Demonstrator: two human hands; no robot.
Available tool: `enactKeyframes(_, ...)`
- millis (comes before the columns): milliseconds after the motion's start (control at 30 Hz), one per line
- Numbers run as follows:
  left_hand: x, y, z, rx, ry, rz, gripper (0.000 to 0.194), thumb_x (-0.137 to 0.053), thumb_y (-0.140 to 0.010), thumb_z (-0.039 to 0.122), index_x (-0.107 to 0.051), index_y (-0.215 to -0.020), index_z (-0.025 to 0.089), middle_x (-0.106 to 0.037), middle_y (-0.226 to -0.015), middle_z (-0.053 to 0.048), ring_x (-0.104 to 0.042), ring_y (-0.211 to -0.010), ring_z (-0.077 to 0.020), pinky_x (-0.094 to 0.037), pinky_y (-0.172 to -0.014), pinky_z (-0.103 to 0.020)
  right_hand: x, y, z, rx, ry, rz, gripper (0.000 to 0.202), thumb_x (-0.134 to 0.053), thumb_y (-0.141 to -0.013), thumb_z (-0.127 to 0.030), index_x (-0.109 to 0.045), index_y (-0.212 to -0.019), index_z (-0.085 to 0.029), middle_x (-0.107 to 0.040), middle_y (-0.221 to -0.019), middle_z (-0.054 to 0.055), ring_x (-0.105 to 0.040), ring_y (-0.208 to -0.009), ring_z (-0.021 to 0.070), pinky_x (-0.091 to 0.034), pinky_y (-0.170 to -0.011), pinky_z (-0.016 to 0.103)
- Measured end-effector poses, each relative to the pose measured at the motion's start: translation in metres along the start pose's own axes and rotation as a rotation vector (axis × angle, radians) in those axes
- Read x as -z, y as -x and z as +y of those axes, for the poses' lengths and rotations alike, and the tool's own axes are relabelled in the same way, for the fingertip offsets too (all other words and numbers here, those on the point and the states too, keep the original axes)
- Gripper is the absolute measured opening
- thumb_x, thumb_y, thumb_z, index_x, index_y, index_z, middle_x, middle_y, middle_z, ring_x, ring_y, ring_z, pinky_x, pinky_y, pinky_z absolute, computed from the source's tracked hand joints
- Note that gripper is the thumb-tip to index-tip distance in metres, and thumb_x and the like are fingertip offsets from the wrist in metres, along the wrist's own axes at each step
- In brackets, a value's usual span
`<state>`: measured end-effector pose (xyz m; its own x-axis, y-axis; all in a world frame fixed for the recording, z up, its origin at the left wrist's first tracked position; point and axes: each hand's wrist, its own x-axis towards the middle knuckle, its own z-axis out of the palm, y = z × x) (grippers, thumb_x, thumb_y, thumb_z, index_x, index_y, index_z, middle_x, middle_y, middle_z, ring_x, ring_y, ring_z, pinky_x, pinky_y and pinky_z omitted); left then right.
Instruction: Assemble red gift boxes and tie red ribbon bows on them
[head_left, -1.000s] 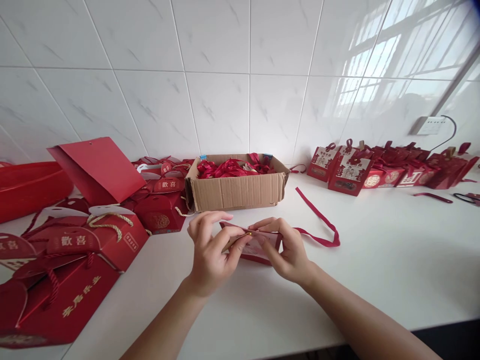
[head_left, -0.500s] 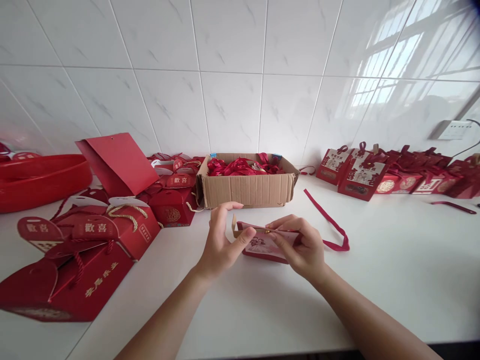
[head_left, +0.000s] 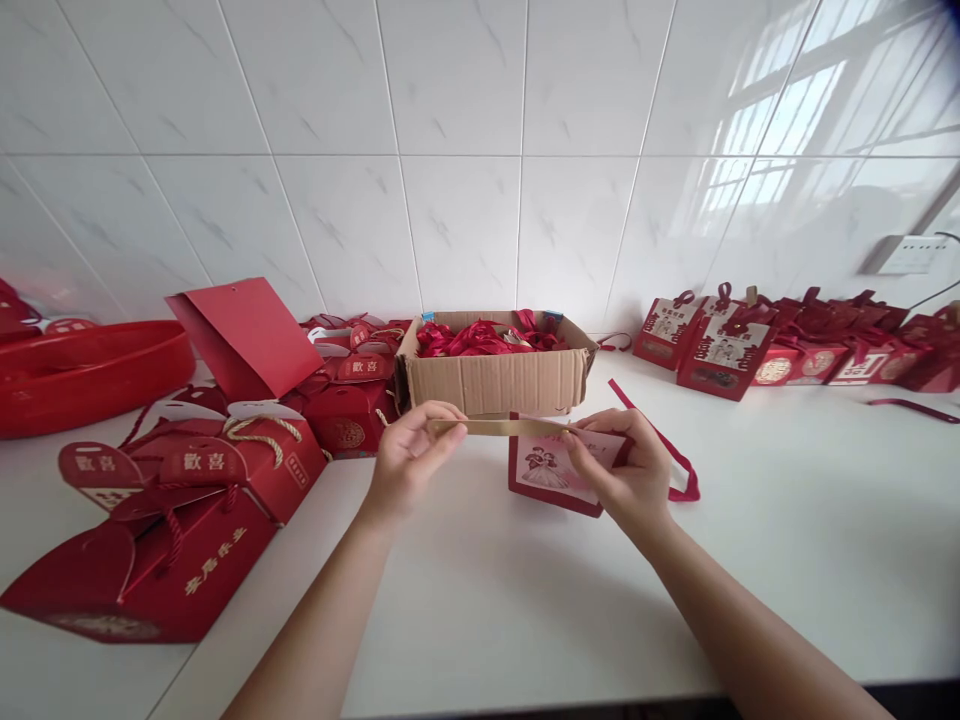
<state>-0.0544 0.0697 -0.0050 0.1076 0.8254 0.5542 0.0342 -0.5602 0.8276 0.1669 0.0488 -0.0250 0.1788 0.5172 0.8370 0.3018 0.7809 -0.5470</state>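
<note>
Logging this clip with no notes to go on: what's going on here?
A person's left hand pinches one end of a flat gold strap, stretched sideways to the right hand. The right hand also grips a small red gift box printed with a couple. A loose red ribbon lies beside the right hand on the white table. Behind is a cardboard box of red ribbons, with more red gift boxes standing left and right.
</note>
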Motion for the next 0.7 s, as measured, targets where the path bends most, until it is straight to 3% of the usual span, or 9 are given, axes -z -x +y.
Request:
enactKeyframes(100,-0.001,-0.003,0.008,-0.012,0.180,0.069,0.014,-0.067,-0.078,0.030,-0.058,-0.080,0.020,-0.065,-0.087,-0.003,-0.062,-0.085,-0.0176,-0.048,-0.074,-0.029,-0.002,0.002,-0.004,0.176,0.013,-0.100,0.021,-0.066,-0.072,-0.011,-0.053,-0.079,-0.024,-0.065,-0.073,0.002,-0.065,-0.065,0.0187,-0.053,-0.054,0.031)
enactKeyframes(267,-0.013,-0.006,0.025,-0.095,0.231,0.172,0.039,-0.069,-0.077,0.021,-0.045,-0.106,0.033,-0.063,-0.072,0.008,-0.059,-0.057,-0.0085,-0.048,-0.058,-0.021,-0.005,0.005,-0.008,0.488,0.148,-0.191,0.029,-0.065,-0.071,-0.004,-0.052,-0.083,-0.026,-0.068,-0.070,0.000,-0.067,-0.063,0.0182,-0.051,-0.054,0.032)
enactKeyframes(333,-0.019,-0.008,0.029,-0.106,0.195,0.099,0.028,-0.066,-0.080,0.021,-0.051,-0.101,0.031,-0.065,-0.075,0.007,-0.060,-0.057,-0.0084,-0.049,-0.057,-0.021,-0.005,0.006,-0.008,0.534,0.185,-0.214,0.028,-0.065,-0.071,-0.005,-0.051,-0.082,-0.026,-0.069,-0.071,0.000,-0.067,-0.063,0.0175,-0.050,-0.055,0.031)
enactKeyframes(400,-0.022,-0.009,0.031,-0.056,0.126,-0.044,0.009,-0.062,-0.084,0.025,-0.060,-0.093,0.024,-0.067,-0.075,0.002,-0.063,-0.063,-0.0111,-0.052,-0.062,-0.024,-0.005,0.005,-0.008,0.538,0.201,-0.228,0.026,-0.065,-0.073,-0.006,-0.051,-0.081,-0.026,-0.069,-0.071,0.000,-0.066,-0.062,0.0165,-0.050,-0.055,0.031)
enactKeyframes(567,-0.021,-0.008,0.030,0.145,0.042,-0.391,0.021,-0.052,-0.090,0.025,-0.069,-0.101,0.019,-0.071,-0.092,-0.006,-0.066,-0.092,-0.0188,-0.052,-0.084,-0.029,-0.006,0.005,-0.008,0.501,0.147,-0.203,0.022,-0.063,-0.074,-0.007,-0.051,-0.082,-0.023,-0.067,-0.068,-0.001,-0.063,-0.058,0.0135,-0.048,-0.055,0.029)
enactKeyframes(700,-0.014,-0.001,0.028,0.169,-0.008,-0.496,0.022,-0.051,-0.089,0.020,-0.072,-0.097,0.021,-0.071,-0.097,-0.005,-0.065,-0.094,-0.0185,-0.052,-0.084,-0.027,-0.007,0.005,-0.008,0.469,0.116,-0.244,0.020,-0.063,-0.073,-0.006,-0.052,-0.081,-0.021,-0.066,-0.067,0.000,-0.063,-0.058,0.0141,-0.048,-0.056,0.029)
